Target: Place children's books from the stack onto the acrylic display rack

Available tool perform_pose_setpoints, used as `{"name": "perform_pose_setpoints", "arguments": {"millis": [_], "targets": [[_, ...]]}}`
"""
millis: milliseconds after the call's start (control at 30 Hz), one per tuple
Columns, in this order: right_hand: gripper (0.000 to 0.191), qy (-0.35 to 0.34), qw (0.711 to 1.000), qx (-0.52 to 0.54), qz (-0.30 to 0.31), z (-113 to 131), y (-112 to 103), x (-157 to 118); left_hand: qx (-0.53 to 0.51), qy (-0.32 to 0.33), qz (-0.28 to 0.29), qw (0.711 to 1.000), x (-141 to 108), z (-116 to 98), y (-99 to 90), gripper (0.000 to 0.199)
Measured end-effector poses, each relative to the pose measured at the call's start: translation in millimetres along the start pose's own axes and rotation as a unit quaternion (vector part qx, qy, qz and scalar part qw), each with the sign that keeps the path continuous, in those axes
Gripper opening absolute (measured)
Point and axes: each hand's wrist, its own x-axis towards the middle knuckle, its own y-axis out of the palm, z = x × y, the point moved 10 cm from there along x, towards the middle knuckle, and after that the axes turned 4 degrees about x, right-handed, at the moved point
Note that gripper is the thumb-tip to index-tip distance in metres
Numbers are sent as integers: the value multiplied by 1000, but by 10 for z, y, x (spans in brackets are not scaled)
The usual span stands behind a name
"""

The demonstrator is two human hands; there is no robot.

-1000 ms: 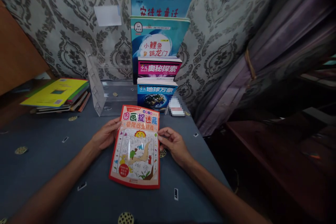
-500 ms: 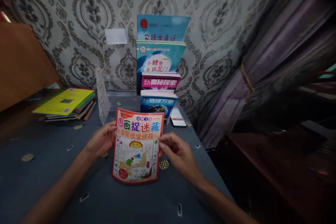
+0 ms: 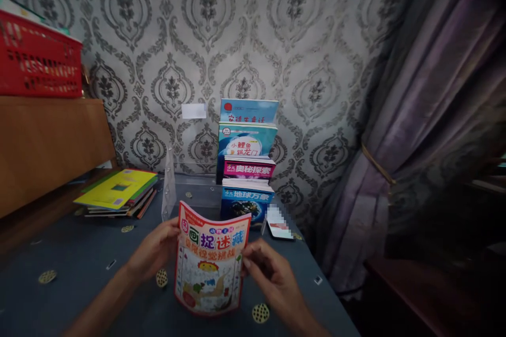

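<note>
Between both hands a thin picture book (image 3: 211, 268) with a red border is held upright, its cover facing me and its pages bowed. My left hand (image 3: 156, 250) grips its left edge, the fingertips hidden behind it. My right hand (image 3: 271, 276) pinches the right edge between thumb and fingers. Just behind the book stands a clear stepped rack (image 3: 168, 187). Its right side bears several upright books: a dark blue one (image 3: 245, 205) in front, a magenta one (image 3: 249, 169), a teal one (image 3: 247, 139), and a light blue one (image 3: 251, 110) at the back.
A stack of books and booklets (image 3: 122, 189), yellow on top, lies at the left. Beyond it a wooden cabinet (image 3: 55, 142) carries a red basket (image 3: 43, 58). A phone (image 3: 280, 222) leans beside the rack. A purple curtain (image 3: 379, 158) hangs past the table's right edge.
My view has tilted up, so the scene sits lower and the red basket shows. The picture book is still in both hands and bows more now.
</note>
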Motion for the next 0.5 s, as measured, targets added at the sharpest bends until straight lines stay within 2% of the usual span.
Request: {"name": "perform_pose_setpoints", "arguments": {"millis": [133,233,367,433,500], "targets": [[24,-9,1000,-11,13,51,77,119,76,42,-23,996,-18,-209,-136,28],[18,-27,999,-11,18,152,140,264,162,63,-67,982,-61,-402,-297,35],[11,-67,997,-28,30,388,239,539,298,117,-165,933,-192,-923,-433,30],[9,-89,995,-34,31,510,279,697,324,155,-176,917,-243,-1208,-390,21],[9,-106,993,-33,29,613,317,858,323,178,-175,913,-264,-1430,-353,17]]}}
